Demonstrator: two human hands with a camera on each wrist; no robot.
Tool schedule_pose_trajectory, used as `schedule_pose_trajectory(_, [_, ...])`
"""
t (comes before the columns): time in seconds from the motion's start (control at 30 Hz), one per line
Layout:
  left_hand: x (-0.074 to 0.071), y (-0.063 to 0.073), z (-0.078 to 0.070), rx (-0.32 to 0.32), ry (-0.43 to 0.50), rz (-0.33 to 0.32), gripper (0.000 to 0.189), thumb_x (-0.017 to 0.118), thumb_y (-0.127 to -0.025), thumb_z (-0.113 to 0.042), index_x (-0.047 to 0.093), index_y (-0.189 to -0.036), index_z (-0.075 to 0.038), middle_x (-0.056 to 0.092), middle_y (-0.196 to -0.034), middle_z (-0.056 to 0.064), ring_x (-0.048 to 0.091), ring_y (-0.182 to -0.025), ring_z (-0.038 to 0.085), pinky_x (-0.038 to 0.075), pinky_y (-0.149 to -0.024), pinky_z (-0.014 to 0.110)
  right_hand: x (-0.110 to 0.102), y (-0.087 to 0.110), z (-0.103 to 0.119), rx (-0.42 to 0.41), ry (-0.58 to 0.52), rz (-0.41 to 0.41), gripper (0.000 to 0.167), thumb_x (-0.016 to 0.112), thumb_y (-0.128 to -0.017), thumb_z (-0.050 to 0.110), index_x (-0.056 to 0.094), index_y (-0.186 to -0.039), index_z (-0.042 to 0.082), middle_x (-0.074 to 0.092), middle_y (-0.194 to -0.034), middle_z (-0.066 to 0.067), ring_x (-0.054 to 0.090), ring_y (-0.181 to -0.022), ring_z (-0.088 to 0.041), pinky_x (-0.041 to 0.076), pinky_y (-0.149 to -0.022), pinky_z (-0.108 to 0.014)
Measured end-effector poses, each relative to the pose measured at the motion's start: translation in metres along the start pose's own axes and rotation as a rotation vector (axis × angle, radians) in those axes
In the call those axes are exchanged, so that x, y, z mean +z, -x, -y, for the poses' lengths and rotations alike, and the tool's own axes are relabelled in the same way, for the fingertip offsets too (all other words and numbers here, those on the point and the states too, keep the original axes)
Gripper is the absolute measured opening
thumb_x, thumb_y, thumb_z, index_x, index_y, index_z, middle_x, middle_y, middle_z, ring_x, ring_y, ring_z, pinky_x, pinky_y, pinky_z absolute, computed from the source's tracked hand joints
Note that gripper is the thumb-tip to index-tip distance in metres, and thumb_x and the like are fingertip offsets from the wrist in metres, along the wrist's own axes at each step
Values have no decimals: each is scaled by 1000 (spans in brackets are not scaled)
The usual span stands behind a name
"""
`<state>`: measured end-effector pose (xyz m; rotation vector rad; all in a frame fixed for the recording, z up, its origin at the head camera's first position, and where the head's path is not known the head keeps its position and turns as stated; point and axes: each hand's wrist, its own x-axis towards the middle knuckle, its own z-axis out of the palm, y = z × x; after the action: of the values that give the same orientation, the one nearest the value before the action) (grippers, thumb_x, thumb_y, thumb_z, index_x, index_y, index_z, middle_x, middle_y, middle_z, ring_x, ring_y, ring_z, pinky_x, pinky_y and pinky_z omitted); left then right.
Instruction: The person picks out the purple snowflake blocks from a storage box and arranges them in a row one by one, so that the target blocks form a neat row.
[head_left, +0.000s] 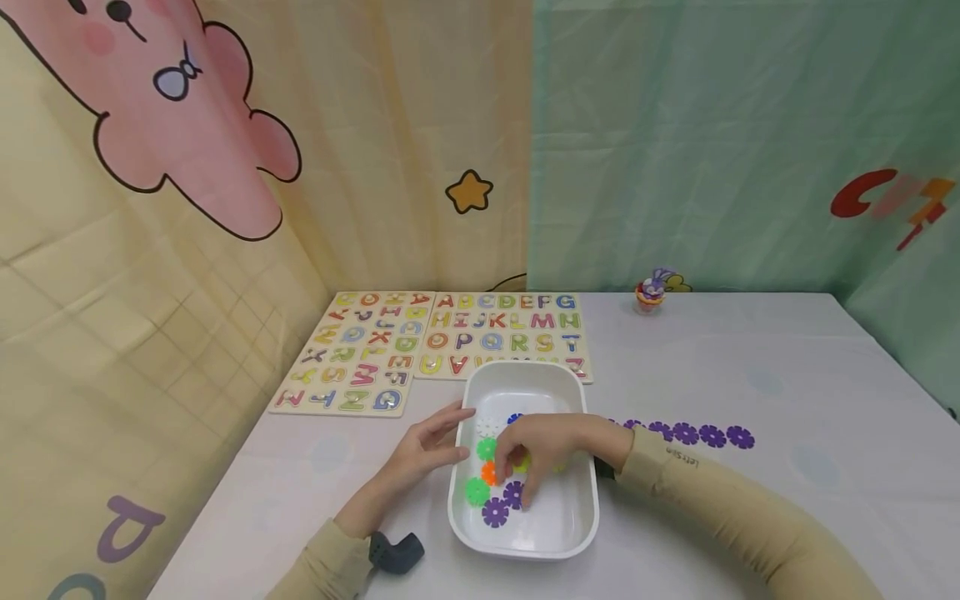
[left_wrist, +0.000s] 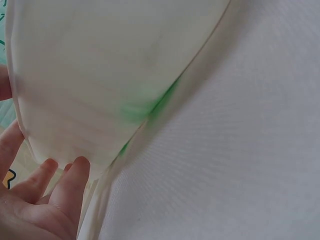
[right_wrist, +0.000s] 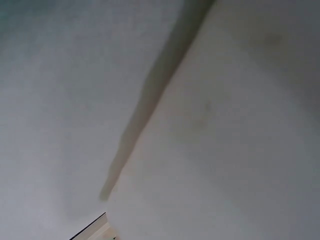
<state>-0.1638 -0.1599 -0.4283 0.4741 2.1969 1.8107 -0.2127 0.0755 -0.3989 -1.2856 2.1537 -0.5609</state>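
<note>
A white plastic tray [head_left: 525,552] holds several snowflake building discs. Green discs [head_left: 477,492], an orange disc [head_left: 488,473], white discs [head_left: 487,427] and a blue disc [head_left: 514,419] lie in it. My right hand [head_left: 543,446] reaches over the right rim, fingers pointing down. Its thumb and fingertips stand apart around a purple disc [head_left: 513,494], with another purple disc [head_left: 495,512] just in front. Yellow discs show partly under the palm. My left hand [head_left: 423,446] has its fingertips at the left rim; the left wrist view shows its extended fingers [left_wrist: 72,190] against the tray wall [left_wrist: 100,75].
A row of purple discs [head_left: 712,436] runs across the table right of the tray, partly behind my right forearm. Two alphabet boards [head_left: 408,392] lie behind and left. A small rabbit figure [head_left: 651,292] stands at the back edge. Printed curtains [head_left: 420,125] close off the back.
</note>
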Motion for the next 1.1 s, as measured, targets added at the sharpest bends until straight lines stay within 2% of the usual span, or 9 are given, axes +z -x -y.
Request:
schedule_pose_trajectory(0.1, [0, 0, -1, 3, -4, 4, 54, 66, -84, -14, 50, -135, -9, 22, -154, 12, 28, -136, 36, 25, -107, 56, 0, 0, 1, 8, 16, 6, 34, 86, -65, 30, 70, -94, 27, 59, -85, 18, 52, -80, -1, 47, -78, -15])
schedule_pose_trajectory(0.33, [-1, 0, 1, 2, -10, 5, 52, 65, -85, -14, 51, -135, -9, 22, -154, 12, 28, -136, 36, 25, -107, 57, 1, -1, 1, 25, 27, -1, 26, 85, -67, 28, 70, -88, 27, 60, -84, 19, 53, -80, 0, 47, -79, -14])
schedule_pose_trajectory(0.67, [-1, 0, 3, 19, 3, 14, 53, 65, -85, -12, 49, -135, -6, 21, -154, 13, 28, -136, 37, 26, -107, 57, 4, 1, 4, 38, 0, -2, 28, 84, -68, 20, 60, -82, 24, 59, -78, 17, 53, -75, -1, 49, -74, -14])
schedule_pose_trajectory(0.93, [0, 0, 2, 18, 1, 9, 53, 65, -85, -12, 50, -135, -6, 21, -153, 14, 27, -136, 37, 26, -106, 56, -2, 7, 3, -14, -59, -62, 20, 78, -76, 13, 61, -82, 22, 60, -76, 16, 55, -71, -2, 52, -69, -17])
schedule_pose_trajectory(1.1, [0, 0, 1, 13, -6, 3, 52, 65, -85, -12, 51, -134, -7, 22, -153, 14, 28, -136, 37, 26, -106, 57, -10, 15, 3, -39, -119, -112, 19, 76, -78, 13, 62, -88, 22, 62, -85, 16, 59, -71, -2, 54, -69, -19])
